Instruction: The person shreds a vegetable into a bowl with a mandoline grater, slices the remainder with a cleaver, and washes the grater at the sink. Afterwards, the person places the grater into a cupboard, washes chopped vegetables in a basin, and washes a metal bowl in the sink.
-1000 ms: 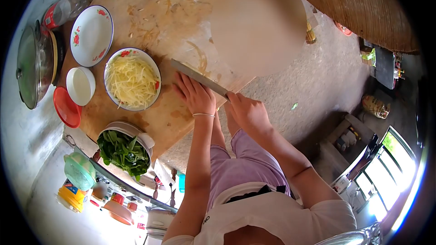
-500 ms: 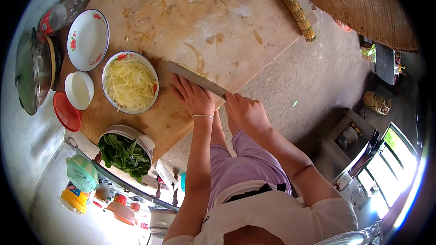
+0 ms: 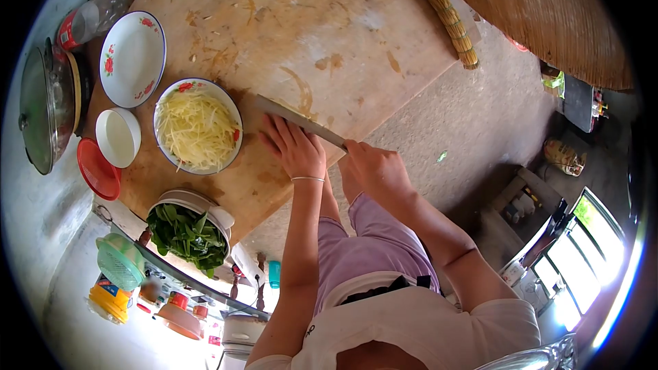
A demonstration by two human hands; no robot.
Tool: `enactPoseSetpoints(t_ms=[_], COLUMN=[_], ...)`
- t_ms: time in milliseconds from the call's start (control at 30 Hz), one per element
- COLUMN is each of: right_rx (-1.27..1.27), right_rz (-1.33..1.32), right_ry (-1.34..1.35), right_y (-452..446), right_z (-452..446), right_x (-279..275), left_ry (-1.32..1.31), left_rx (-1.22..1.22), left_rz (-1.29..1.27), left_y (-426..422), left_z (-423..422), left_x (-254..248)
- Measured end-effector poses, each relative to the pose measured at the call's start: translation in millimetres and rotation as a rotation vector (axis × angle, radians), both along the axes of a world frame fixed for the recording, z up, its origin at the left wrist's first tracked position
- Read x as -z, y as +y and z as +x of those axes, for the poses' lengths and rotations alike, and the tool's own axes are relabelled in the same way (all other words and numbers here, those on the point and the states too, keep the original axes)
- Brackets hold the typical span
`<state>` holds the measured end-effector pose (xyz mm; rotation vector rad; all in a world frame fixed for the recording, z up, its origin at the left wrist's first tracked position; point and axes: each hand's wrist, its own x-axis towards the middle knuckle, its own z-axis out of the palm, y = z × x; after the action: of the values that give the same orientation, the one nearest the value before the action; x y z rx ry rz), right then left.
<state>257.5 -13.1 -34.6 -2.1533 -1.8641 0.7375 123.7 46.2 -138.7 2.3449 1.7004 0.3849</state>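
Observation:
My right hand is closed around the handle of a kitchen knife, whose broad blade points up and left over the wooden tabletop. My left hand, with a thin bracelet at the wrist, rests on the wood just below the blade. Its fingers are stretched out along the blade; anything under them is hidden. Left of it stands a flower-patterned enamel dish heaped with pale yellow shreds, probably potato. Nearer me, a pot holds green leaves.
An oval enamel dish, a white bowl and a red plastic basket line the left side, beside a glass-lidded pan. A straw brush lies at the far right edge. Plastic bottles stand far left.
The view has shifted slightly. Both hands and the knife keep nearly the same place relative to the table.

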Motion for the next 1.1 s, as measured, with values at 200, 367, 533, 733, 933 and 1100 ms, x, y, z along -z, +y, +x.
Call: enactPoseSetpoints(t_ms=[200, 367, 533, 733, 933, 1100], right_rx=[0.016, 0.069, 0.093, 0.091, 0.124, 0.368], right_rz=[-0.105, -0.275, -0.246, -0.339, -0.195, -0.466], right_ry=[0.032, -0.028, 0.027, 0.069, 0.184, 0.703], right_y=[8, 24, 16, 31, 26, 36], right_z=[-3, -7, -3, 8, 15, 33], right_x=[-9, -17, 6, -5, 12, 11], left_ry=[0.034, 0.040, 0.015, 0.016, -0.041, -0.075], left_rx=[0.003, -0.012, -0.049, -0.071, -0.071, -0.061], left_rz=[-0.045, -0.062, -0.099, -0.114, -0.063, 0.034], left_y=[0, -1, 0, 1, -1, 1], left_z=[-1, -2, 1, 1, 0, 0], left_x=[-3, 0, -5, -8, -8, -6])
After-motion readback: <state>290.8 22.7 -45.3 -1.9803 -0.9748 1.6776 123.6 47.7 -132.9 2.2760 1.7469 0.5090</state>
